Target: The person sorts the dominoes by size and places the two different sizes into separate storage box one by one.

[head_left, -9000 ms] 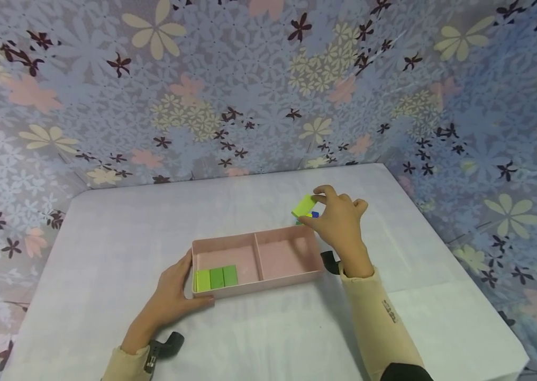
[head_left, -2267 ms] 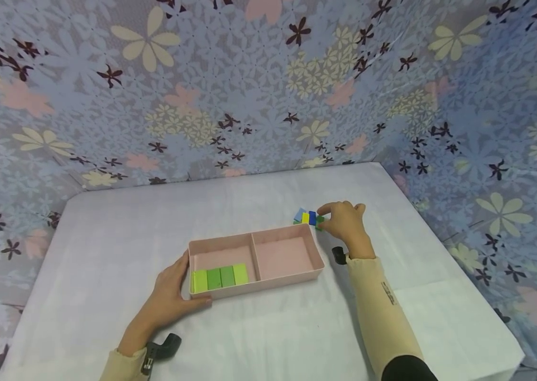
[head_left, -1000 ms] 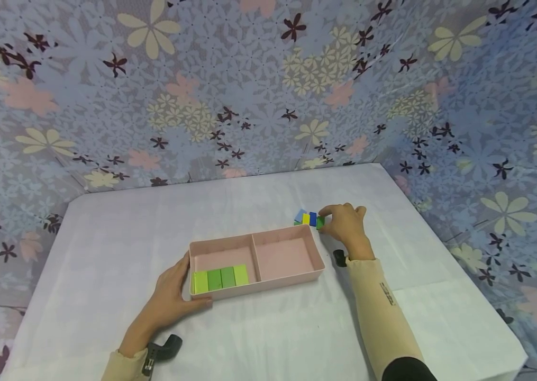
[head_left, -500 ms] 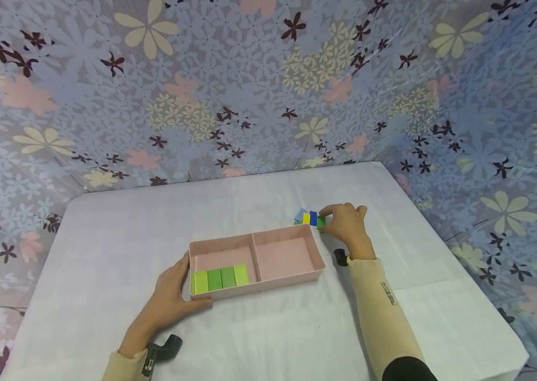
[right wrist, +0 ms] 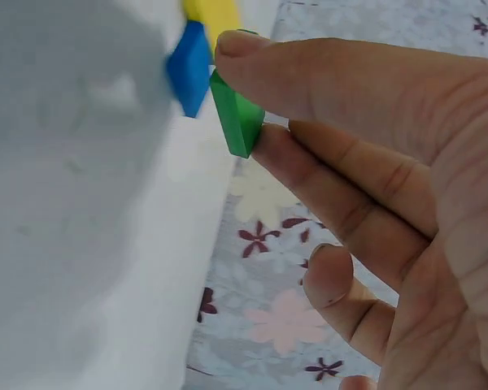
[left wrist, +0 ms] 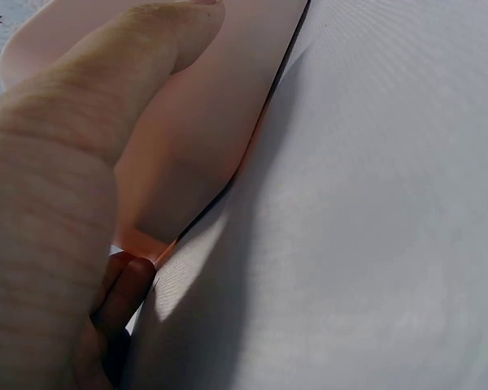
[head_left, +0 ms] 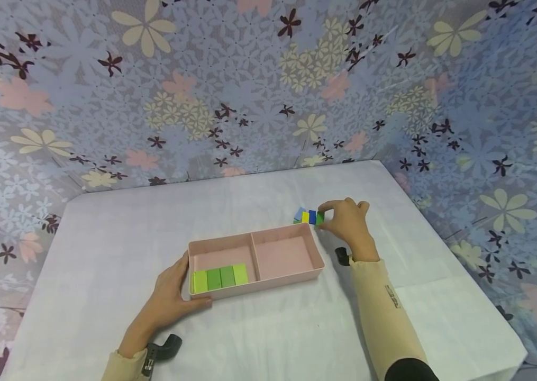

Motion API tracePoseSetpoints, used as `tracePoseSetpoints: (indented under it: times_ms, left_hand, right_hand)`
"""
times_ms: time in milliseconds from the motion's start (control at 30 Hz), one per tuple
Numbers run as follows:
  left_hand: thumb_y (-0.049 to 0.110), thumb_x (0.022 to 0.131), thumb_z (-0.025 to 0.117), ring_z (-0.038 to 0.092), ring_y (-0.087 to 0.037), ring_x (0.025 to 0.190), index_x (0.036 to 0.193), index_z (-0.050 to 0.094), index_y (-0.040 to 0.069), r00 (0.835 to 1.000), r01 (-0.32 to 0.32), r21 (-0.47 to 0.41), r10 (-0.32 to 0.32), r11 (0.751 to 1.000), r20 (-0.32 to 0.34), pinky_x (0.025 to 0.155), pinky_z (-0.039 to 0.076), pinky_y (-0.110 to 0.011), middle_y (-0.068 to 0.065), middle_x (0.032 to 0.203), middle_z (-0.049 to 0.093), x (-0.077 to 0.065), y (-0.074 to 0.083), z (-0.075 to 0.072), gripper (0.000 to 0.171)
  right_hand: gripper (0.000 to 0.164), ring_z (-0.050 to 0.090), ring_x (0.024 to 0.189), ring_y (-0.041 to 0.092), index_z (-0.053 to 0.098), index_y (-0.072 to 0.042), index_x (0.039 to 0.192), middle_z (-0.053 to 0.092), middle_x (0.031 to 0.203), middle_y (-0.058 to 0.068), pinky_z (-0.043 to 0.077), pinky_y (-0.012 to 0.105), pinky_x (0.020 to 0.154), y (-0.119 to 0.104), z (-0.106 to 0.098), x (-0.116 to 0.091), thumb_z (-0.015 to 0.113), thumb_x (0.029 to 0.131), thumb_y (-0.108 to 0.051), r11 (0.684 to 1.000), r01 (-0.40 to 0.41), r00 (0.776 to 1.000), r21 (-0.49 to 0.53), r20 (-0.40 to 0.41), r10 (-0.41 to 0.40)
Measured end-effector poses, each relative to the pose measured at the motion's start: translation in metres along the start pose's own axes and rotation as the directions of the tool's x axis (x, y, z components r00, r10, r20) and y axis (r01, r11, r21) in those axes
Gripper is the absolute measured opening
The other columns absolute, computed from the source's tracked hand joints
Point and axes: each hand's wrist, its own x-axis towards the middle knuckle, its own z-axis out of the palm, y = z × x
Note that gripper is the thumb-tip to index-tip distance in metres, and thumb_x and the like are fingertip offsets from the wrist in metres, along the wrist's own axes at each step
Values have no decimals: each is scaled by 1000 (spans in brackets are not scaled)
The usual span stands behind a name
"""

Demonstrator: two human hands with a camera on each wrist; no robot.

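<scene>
My right hand [head_left: 350,226] pinches a green block [right wrist: 237,118] between thumb and fingertips, beyond the right end of the pink box [head_left: 289,259]. In the right wrist view the block stands tilted on edge near a blue block [right wrist: 189,69] and a yellow block [right wrist: 214,23]. My left hand [head_left: 169,291] grips the box's left end, thumb along the front wall and fingers at the end wall. In the box's left compartment, lime and green blocks [head_left: 220,278] lie side by side in a row along the front wall.
A light blue block [head_left: 300,212] and a bit of another green block [head_left: 297,222] lie behind the box's far right corner, the latter partly hidden by the rim. A divider [head_left: 256,257] splits the box; its right compartment shows bare floor. White cloth covers the table [head_left: 258,338].
Nine seconds ago my right hand held a lime block; a lime block now ends the row in the box. The right hand has since pinched the green block and just shifted slightly.
</scene>
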Motion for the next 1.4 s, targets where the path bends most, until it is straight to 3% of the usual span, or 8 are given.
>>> tracePoseSetpoints:
  times_ms: [167,567,900,1167,1400]
  left_hand:
    - [60,71,84,32,-41,146,163,10,14,1000,5,2,-5,1000,5,115,24,-67,-14,164,29,0,0,1,127]
    - [60,71,85,33,-42,146,163,10,13,1000,-10,-7,10,1000,-5,115,26,-67,-15,164,30,0,-1,1,127]
    - [59,71,85,31,-41,147,163,10,12,1000,5,2,-5,1000,9,116,26,-66,-15,164,28,1,-1,-1,128]
    - [59,71,85,34,-40,145,163,11,14,999,-31,1,31,1000,-12,115,29,-65,-14,164,30,1,-3,1,126]
    - [59,71,85,33,-40,147,163,11,12,1000,-30,-6,30,1000,-7,116,28,-64,-14,164,30,2,-3,1,126]
  right_hand:
    - [40,53,98,32,77,-15,114,76,91,8,16,60,96,-9,-10,-3,88,76,-23,1000,16,1000,18,-9,-16]
    - [39,51,96,30,78,-20,112,64,60,-6,15,59,95,-26,-17,-12,89,76,-25,998,66,998,-6,-23,-66]
    - [39,52,95,29,78,-20,112,67,65,-7,16,61,95,-33,-19,-15,90,75,-27,996,82,996,-29,-29,-83]
    - [37,51,92,28,78,-22,110,71,72,-5,15,58,90,-39,-26,-21,91,75,-26,993,109,992,-38,-55,-111]
    - [38,49,88,26,78,-23,110,57,53,-9,15,58,91,-48,-33,-30,91,74,-27,990,137,989,-47,-52,-139]
